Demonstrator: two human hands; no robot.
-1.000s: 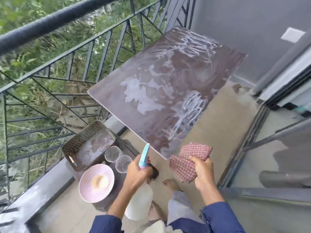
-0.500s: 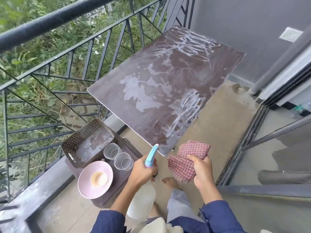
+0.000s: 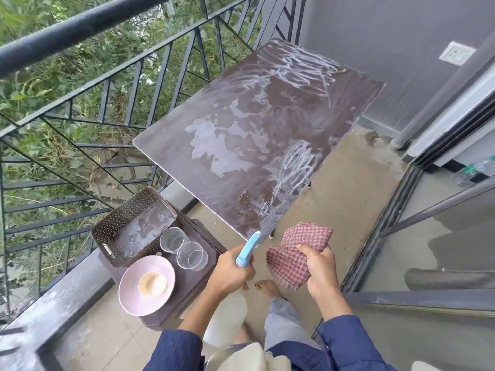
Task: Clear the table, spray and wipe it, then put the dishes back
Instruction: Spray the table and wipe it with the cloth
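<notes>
On the balcony, close along the railing (image 3: 80, 28): the brown tabletop (image 3: 267, 135), wet all over, white foam scribbles at the far end and by the right edge, a pale film pooled mid-surface. Long left edge tight to the bars, only a narrow gap there; far end near the grey wall.

Down at the near corner, just off the edge: left hand (image 3: 230, 274) curled tight round the neck of the spray bottle (image 3: 247, 249), blue nozzle aimed up at that corner, white body hanging below the fist. Right beside it, right hand (image 3: 320, 266) clutching a bunched red-checked cloth (image 3: 292, 253), up in the air, clear of the surface.

Lower left, on a dark stool (image 3: 192, 287): a perforated brown basket (image 3: 126, 210) at the back, two clear glasses (image 3: 171, 240) upright side by side just beside it, a pink plate (image 3: 131, 290) in front with a small cream bowl (image 3: 152, 284) at its centre, plate rim out past the stool's near edge.

To the right of the tabletop, a broad strip of bare concrete floor (image 3: 348, 199), open all the way to the sliding-door track (image 3: 380, 236). Below the cloth, one bare foot (image 3: 266, 287) planted on it.
</notes>
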